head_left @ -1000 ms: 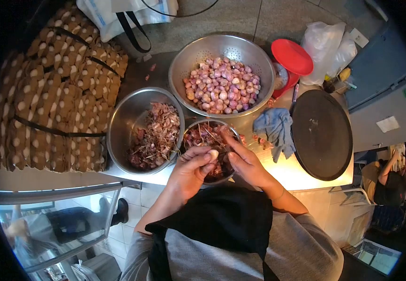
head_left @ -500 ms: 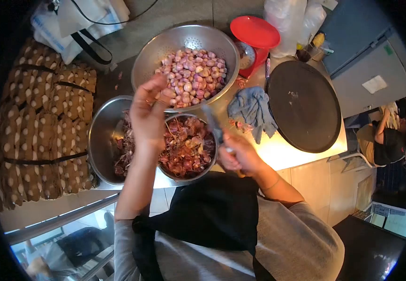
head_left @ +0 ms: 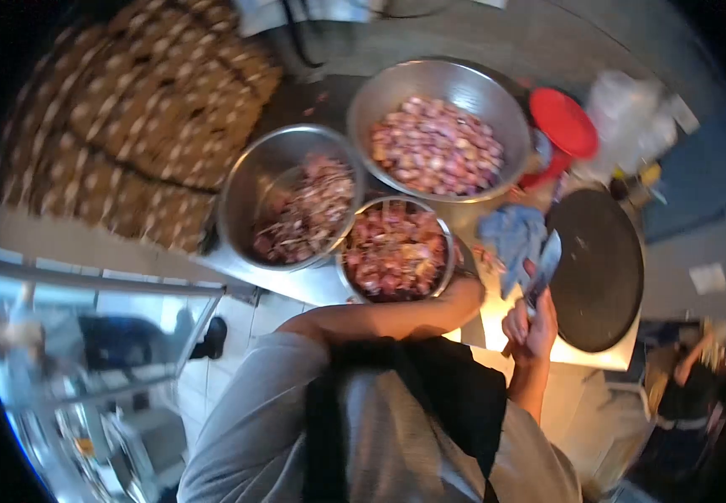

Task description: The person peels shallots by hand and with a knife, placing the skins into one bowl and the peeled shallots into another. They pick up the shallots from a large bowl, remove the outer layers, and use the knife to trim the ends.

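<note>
Right hand (head_left: 531,329): fist closed on knife (head_left: 545,267), blade toward 12.
Left hand: hidden; forearm (head_left: 388,317) at bowl's (head_left: 395,251) 6.

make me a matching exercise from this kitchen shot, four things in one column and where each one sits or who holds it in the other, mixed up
Things:
1. knife
2. blue cloth
3. red lid
4. big colander of shallots

Places:
A. farthest metal bowl, at the back of the counter
B. held in the right hand, blade pointing up
C. lying on the counter between the small bowl of peels and the round black pan
D. just right of the big colander

Pairs: 1-B, 2-C, 3-D, 4-A
</note>
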A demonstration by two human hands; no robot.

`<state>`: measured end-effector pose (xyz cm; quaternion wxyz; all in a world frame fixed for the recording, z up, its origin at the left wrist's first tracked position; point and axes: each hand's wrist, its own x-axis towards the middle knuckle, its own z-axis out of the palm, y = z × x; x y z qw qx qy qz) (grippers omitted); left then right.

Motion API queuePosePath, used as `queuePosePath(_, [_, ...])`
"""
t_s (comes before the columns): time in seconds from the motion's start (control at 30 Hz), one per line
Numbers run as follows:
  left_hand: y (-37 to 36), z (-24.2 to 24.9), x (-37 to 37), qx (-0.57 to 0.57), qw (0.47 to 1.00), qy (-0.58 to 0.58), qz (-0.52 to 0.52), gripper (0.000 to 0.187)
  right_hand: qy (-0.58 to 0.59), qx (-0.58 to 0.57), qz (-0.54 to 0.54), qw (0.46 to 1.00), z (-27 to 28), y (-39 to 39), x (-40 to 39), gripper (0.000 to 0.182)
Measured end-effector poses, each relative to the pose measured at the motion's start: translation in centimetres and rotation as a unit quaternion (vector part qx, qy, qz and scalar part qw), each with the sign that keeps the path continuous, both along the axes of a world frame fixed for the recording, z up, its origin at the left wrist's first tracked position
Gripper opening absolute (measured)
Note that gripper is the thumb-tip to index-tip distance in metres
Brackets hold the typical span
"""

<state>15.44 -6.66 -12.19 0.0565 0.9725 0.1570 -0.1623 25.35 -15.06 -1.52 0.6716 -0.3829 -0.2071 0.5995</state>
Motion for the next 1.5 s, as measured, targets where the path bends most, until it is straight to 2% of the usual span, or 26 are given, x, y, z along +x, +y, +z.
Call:
queuePosePath(0.1, [-0.6,2.0,-0.6,-0.083,0.980,-0.134,0.121,0.025,-0.022,-0.007,0.010,1.000,-0.5,-0.2,-0.3,0.055])
queuePosePath(0.13, [-0.4,3.2,-0.6,-0.099,0.981,-0.126,0.112,0.026,-0.019,0.004,0.015,1.000,-0.5,-0.2,-0.4,0.055])
queuePosePath(0.17, [-0.3,4.4,-1.0,-0.147,0.962,-0.187,0.133,0.026,-0.042,0.019,0.017,0.999,0.1,-0.3,-0.6,0.054])
queuePosePath(0.23, [0.1,9.7,-3.3,-0.243,0.906,-0.307,0.162,0.027,-0.033,0.044,0.030,0.998,0.5,-0.2,-0.5,0.053])
queuePosePath(0.3, [0.9,11.0,-5.3,-0.399,0.776,-0.436,0.221,0.028,-0.016,0.046,0.037,0.998,0.4,-0.2,-0.3,0.050])
queuePosePath(0.33, [1.3,10.6,-6.4,-0.507,0.664,-0.498,0.233,0.028,-0.035,0.011,0.052,0.998,1.0,0.1,-0.6,0.048])
queuePosePath(0.37, [1.9,11.2,-8.0,-0.557,0.591,-0.512,0.281,0.026,-0.066,-0.002,0.076,0.995,1.1,0.5,-1.1,0.048])
queuePosePath(0.43, [2.9,12.6,-11.1,-0.706,0.359,-0.499,0.352,0.029,-0.098,-0.005,0.129,0.987,1.0,1.4,-2.7,0.048])
queuePosePath(0.47, [3.2,13.3,-12.2,-0.711,0.319,-0.506,0.370,0.026,-0.101,0.008,0.160,0.982,1.2,1.8,-3.8,0.048])
queuePosePath(0.53, [3.5,12.7,-13.8,-0.705,0.291,-0.532,0.368,0.026,-0.081,0.026,0.183,0.979,1.9,2.4,-6.2,0.048])
queuePosePath(0.57, [3.4,12.7,-14.3,-0.686,0.308,-0.541,0.377,0.026,-0.062,0.005,0.193,0.979,2.2,2.6,-7.1,0.049])
queuePosePath(0.67, [3.0,13.0,-15.0,-0.643,0.352,-0.561,0.384,0.026,-0.148,0.007,0.217,0.965,3.6,3.4,-8.7,0.051])
queuePosePath(0.8, [2.2,12.2,-15.8,-0.594,0.400,-0.591,0.370,0.024,-0.188,0.053,0.225,0.955,3.3,3.8,-10.2,0.052])
queuePosePath(0.83, [2.0,12.0,-15.7,-0.576,0.409,-0.605,0.367,0.024,-0.172,0.045,0.221,0.959,3.3,3.8,-10.6,0.052])
queuePosePath(0.93, [1.4,12.5,-15.8,-0.581,0.382,-0.623,0.358,0.024,-0.112,0.010,0.214,0.970,3.2,3.7,-11.8,0.052])
queuePosePath(1.07, [1.0,12.8,-16.3,-0.565,0.398,-0.621,0.370,0.025,-0.005,-0.012,0.228,0.974,3.8,3.3,-12.8,0.048])
queuePosePath(1.2, [1.0,12.6,-16.8,-0.562,0.416,-0.612,0.370,0.026,-0.118,0.006,0.154,0.981,2.5,3.6,-13.9,0.041])
queuePosePath(1.37, [1.1,11.1,-17.4,-0.529,0.455,-0.613,0.370,0.024,-0.263,0.041,0.073,0.961,0.5,3.9,-15.1,0.036])
queuePosePath(1.47, [1.2,10.4,-17.5,-0.539,0.465,-0.602,0.363,0.024,-0.187,-0.016,0.062,0.980,0.6,3.9,-15.1,0.033])
queuePosePath(1.5, [1.5,10.5,-17.5,-0.553,0.461,-0.592,0.362,0.024,-0.122,-0.017,0.075,0.989,0.8,4.0,-14.9,0.033])
